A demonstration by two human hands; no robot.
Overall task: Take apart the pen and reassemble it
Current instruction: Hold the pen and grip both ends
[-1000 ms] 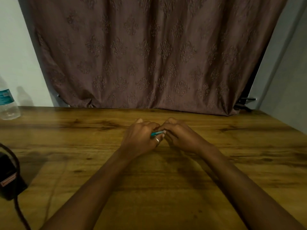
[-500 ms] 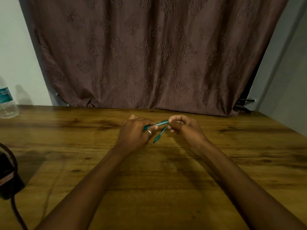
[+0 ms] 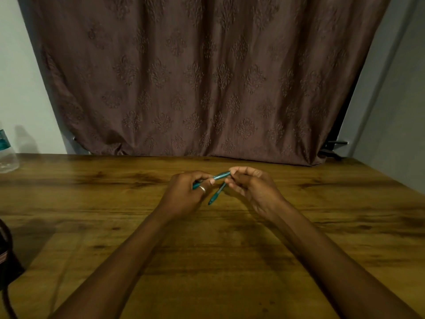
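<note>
Brown curtain (image 3: 207, 77) backs the wooden worktop (image 3: 322, 226). Above it the left hand (image 3: 184, 195) grips the teal pen barrel (image 3: 221, 176). The right hand (image 3: 253, 187) pinches its far end, a slimmer teal piece (image 3: 215, 195) dangling beneath those fingers. Disassembly looks partly done; reassembly remains.

A wooden table (image 3: 299, 261), brown with dark grain streaks, spreads beneath the spot where the left hand (image 3: 184, 196) and right hand (image 3: 253, 189) hold the pen (image 3: 220, 175). Well left of that grip, by the far edge, a clear bottle (image 3: 7, 157) with a teal label stands upright, cut by the frame. Left of the grip and nearer the person lies a black object (image 3: 8, 261) with a cord (image 3: 7, 302), partly out of view.
</note>
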